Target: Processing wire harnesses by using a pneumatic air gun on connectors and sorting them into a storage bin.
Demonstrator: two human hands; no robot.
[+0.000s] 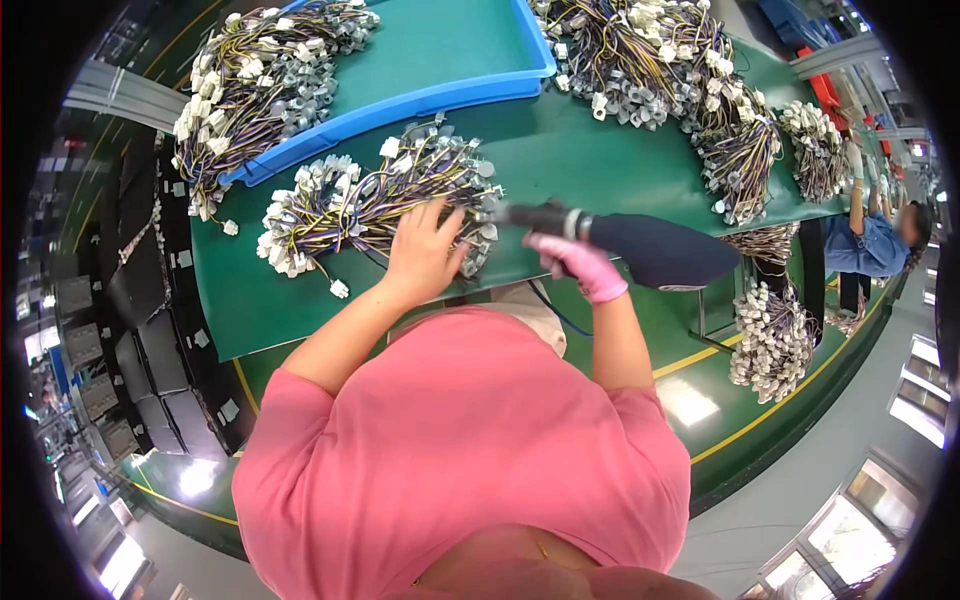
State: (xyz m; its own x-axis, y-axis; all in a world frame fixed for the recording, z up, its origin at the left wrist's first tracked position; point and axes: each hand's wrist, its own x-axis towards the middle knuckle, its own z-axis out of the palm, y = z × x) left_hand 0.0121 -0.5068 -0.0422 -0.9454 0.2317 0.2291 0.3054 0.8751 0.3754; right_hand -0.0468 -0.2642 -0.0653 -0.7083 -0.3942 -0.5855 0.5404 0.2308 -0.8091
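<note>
A bundle of wire harnesses (345, 215) lies across the near left of the green table, its yellow and dark wires ending in white and grey connectors. My bare left hand (425, 250) grips the right part of this bundle, fingers curled over the wires. In a pink glove, my right hand (578, 265) is closed around a dark handheld power tool (660, 250) with a black nozzle and a silver collar. The nozzle points left at the connectors near my left fingers, its tip blurred. Whether it touches them I cannot tell.
A blue tray (440, 97) sits beyond the bundle on the green table (600, 165). More harness piles lie at the far left (255, 85) and far right (640, 55); another bundle (772, 340) hangs at right. A co-worker in blue (868, 245) stands farther right.
</note>
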